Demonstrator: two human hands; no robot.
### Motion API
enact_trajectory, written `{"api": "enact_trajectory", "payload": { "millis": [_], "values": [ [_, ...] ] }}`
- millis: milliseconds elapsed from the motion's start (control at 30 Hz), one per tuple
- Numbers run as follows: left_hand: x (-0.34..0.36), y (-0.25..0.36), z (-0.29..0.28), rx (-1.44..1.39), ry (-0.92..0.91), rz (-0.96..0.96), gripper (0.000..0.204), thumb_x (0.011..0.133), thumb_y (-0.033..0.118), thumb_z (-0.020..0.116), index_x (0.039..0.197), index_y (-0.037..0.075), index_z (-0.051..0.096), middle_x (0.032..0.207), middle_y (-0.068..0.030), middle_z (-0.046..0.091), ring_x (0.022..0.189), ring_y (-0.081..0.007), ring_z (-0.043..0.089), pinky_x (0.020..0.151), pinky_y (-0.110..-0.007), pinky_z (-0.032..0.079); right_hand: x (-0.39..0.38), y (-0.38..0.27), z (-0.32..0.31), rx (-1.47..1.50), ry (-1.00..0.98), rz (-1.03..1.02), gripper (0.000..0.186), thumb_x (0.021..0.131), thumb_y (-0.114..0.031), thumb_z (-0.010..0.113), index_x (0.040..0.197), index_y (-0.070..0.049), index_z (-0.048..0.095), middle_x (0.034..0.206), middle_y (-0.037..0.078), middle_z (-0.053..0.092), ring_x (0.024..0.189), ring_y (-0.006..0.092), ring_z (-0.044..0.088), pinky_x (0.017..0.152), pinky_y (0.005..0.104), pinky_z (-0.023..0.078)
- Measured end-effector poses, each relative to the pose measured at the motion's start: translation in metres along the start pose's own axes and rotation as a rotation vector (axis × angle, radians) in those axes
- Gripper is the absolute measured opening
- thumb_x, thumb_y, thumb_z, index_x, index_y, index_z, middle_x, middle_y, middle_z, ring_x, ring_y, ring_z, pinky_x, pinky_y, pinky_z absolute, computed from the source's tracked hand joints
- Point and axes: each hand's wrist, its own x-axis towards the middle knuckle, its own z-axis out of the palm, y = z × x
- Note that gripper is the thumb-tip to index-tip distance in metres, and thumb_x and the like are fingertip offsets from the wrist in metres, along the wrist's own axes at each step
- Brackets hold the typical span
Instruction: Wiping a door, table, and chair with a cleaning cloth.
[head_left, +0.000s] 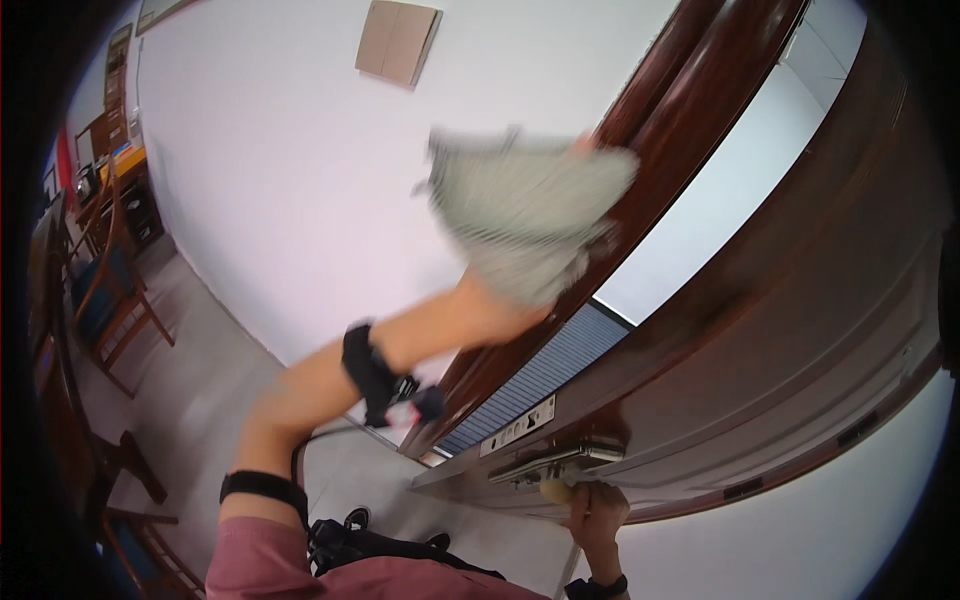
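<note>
Left hand [500, 300]: mostly hidden under grey-green cloth [525, 215], closed on it, pressed to dark wooden door frame [690, 90]. Right hand [597, 510]: fingers [585, 497] curled around edge of open door [780, 330], below metal latch plate [555, 462].

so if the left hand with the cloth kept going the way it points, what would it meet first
Probably the dark wooden door frame: the left hand presses the grey cloth up along it already, though blur hides the exact contact.
</note>
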Motion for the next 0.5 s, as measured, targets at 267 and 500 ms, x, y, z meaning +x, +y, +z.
{"api": "enact_trajectory", "payload": {
  "millis": [267, 500],
  "values": [
    [0.079, -0.024, 0.025, 0.484, -0.103, 0.359, 0.076, 0.065, 0.031, 0.061, 0.131, 0.004, 0.035, 0.141, -0.0138, 0.024, 0.132, -0.0268, 0.018, 0.107, -0.045, 0.013, 0.002, -0.015, 0.005, -0.064, 0.107, 0.116, 0.015, 0.072, -0.01, 0.048, 0.058, -0.007, 0.053, 0.055, 0.009, 0.051, 0.051, 0.028, 0.049, 0.05, 0.0354, 0.036],
    [-0.193, -0.103, 0.068, 0.46, -0.79, 0.552, 0.066, 0.067, 0.016, 0.05, 0.13, 0.0, 0.036, 0.142, -0.0108, 0.025, 0.134, -0.0191, 0.016, 0.109, -0.035, 0.01, 0.002, -0.012, 0.008, -0.008, 0.163, 0.101, 0.01, 0.068, -0.008, 0.049, 0.059, -0.006, 0.053, 0.055, 0.007, 0.051, 0.052, 0.026, 0.05, 0.05, 0.0339, 0.034]
  ]
}}
